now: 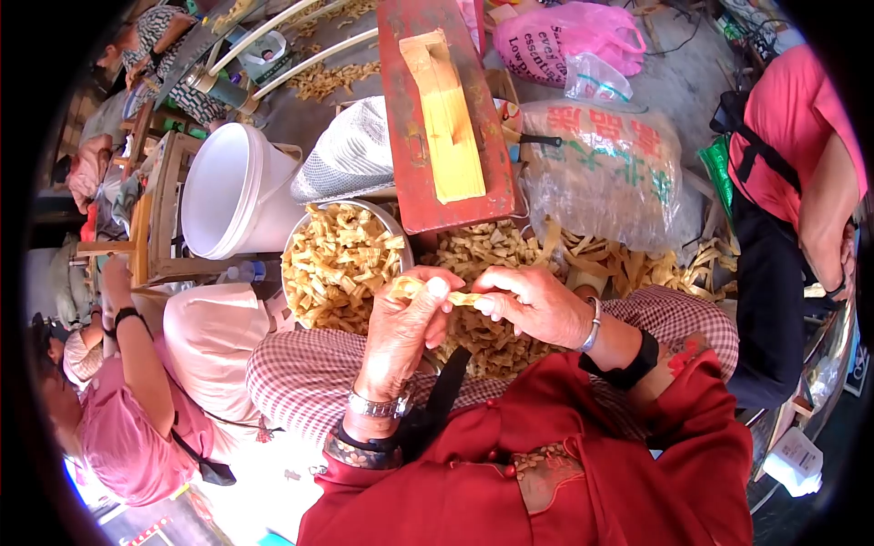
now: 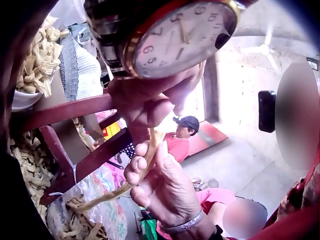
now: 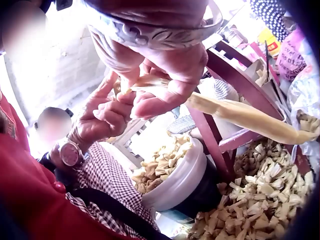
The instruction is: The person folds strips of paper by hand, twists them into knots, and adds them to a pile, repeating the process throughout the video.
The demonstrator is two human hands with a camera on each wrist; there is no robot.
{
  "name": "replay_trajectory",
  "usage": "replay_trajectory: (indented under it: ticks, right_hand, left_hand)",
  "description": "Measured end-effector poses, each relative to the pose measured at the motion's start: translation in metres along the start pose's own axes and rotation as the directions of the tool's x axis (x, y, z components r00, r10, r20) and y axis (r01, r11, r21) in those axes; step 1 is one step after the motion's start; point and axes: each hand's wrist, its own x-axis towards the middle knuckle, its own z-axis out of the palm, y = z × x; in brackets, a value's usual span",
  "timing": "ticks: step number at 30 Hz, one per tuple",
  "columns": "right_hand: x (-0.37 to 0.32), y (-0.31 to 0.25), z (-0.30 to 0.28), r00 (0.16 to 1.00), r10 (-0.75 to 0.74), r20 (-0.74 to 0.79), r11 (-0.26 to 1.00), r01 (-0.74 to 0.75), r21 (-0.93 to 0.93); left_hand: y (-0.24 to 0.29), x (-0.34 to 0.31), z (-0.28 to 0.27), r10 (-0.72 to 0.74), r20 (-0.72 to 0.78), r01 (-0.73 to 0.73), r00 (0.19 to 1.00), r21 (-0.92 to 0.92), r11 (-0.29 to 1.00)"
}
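Between both hands in front of the lap stretches a yellowish-tan pliable strip [image 1: 465,298]. My left hand [image 1: 401,314] pinches one end of it between thumb and fingers. The right hand [image 1: 544,305] pinches it a short way along, fingertips close to the left ones. In the right wrist view a long tail of the strip [image 3: 250,118] runs out past the right hand. Knotted tan pieces [image 1: 337,264] fill a white-rimmed bucket [image 3: 186,175] beyond the left hand. More such pieces [image 1: 487,246] lie heaped below the hands.
A red wooden bench [image 1: 410,182] carrying a yellow wooden block [image 1: 446,118] stands just ahead. Right of it lie a clear plastic sack [image 1: 601,164] and loose strips [image 1: 628,264]. An upright white bucket [image 1: 214,191] is at left. People sit on both sides.
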Motion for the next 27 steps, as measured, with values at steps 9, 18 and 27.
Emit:
replay_trajectory:
  ticks: [9,18,27]
  right_hand:
    - [-0.007,-0.022,-0.015,0.968,-0.251,0.024,0.961,0.252,-0.118]
    - [0.029,-0.069,-0.07,0.868,-0.432,-0.246,0.847,0.296,-0.442]
    - [0.088,-0.073,-0.1,0.747,-0.555,-0.367,0.678,0.15,-0.72]
  left_hand:
    - [0.018,-0.011,-0.014,0.107,0.024,-0.106,0.994,-0.04,0.994]
    - [0.086,0.039,0.021,0.312,0.046,-0.314,0.949,0.034,0.949]
    - [0.115,0.102,0.03,0.406,0.027,-0.404,0.913,0.184,0.896]
